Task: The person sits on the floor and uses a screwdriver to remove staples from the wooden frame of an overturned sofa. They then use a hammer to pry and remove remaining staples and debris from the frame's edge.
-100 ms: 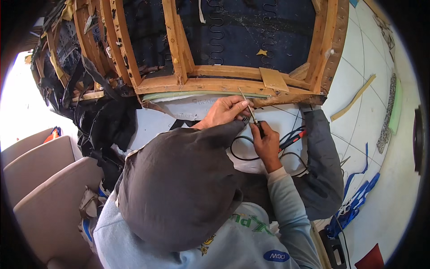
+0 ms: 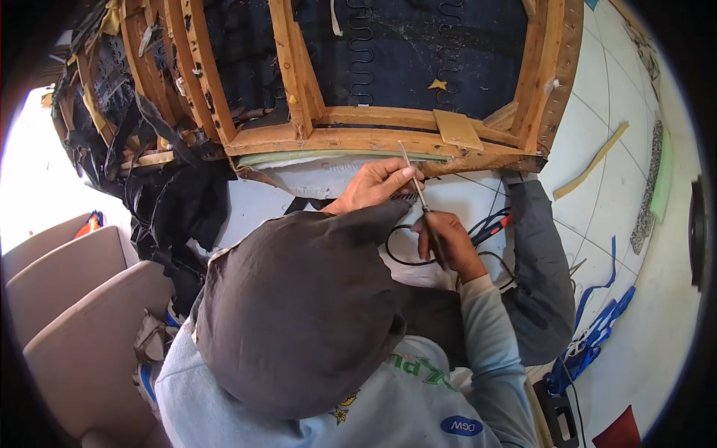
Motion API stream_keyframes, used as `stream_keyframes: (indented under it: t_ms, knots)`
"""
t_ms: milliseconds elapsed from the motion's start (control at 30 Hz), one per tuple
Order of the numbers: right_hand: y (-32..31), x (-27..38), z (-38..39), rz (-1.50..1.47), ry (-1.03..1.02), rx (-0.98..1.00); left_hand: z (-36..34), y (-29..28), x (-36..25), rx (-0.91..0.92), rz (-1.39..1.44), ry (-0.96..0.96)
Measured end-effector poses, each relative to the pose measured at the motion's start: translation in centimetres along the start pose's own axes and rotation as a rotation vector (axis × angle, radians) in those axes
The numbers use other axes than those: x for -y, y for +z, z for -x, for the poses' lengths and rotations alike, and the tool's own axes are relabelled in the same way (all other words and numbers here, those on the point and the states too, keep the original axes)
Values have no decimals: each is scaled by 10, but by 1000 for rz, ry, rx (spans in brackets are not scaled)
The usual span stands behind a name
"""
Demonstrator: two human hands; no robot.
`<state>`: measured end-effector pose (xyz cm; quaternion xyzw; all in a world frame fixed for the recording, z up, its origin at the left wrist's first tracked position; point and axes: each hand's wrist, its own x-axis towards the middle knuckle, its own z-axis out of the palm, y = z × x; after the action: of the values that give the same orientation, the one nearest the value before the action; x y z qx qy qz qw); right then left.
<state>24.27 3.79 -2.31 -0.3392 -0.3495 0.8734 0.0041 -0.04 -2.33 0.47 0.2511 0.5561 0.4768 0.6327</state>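
My right hand (image 2: pixel 452 240) is closed around a screwdriver-like tool (image 2: pixel 415 179) with a long thin metal shaft and a dark handle. Its shaft points up and away, crossing just right of my left fingertips, in front of the wooden frame's lower rail. My left hand (image 2: pixel 373 183) is closed, thumb and fingers pinched together beside the shaft. A small dark ridged piece (image 2: pixel 404 198) shows under those fingers; what else they grip is hidden. My raised knee (image 2: pixel 299 306), in dark grey cloth, covers the left forearm.
Ahead lies a wooden furniture frame (image 2: pixel 358 140) with zigzag springs (image 2: pixel 361 56). Torn black fabric (image 2: pixel 183 201) hangs left, above beige padded panels (image 2: pixel 89 306). Beside my right leg (image 2: pixel 538 261) are a red-and-black handled tool (image 2: pixel 493 228) and black cable; blue straps (image 2: pixel 597 328) lie right.
My right hand has shifted slightly right and toward me and turned on the tool, whose shaft now stands a little steeper. My left hand has barely moved.
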Motion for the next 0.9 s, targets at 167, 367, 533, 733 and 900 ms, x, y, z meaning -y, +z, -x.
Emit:
stream_keyframes:
  t_ms: [167, 367, 533, 733, 900]
  knots:
    - [-9, 31, 1, -582, 183, 344, -20, -2, 6, 91, 114, 87]
    - [-23, 13, -36, 1134, -541, -360, -25, 4, 9, 23, 139, 54]
    - [-34, -27, -73, 1451, -694, -691, -36, 0, 27, -5, 82, 124]
    - [-78, -29, -139, 1646, -968, -902, -48, -5, 31, -44, -51, 205]
    - [-95, 8, -120, 1660, -895, -600, -45, -4, 28, -34, -104, 229]
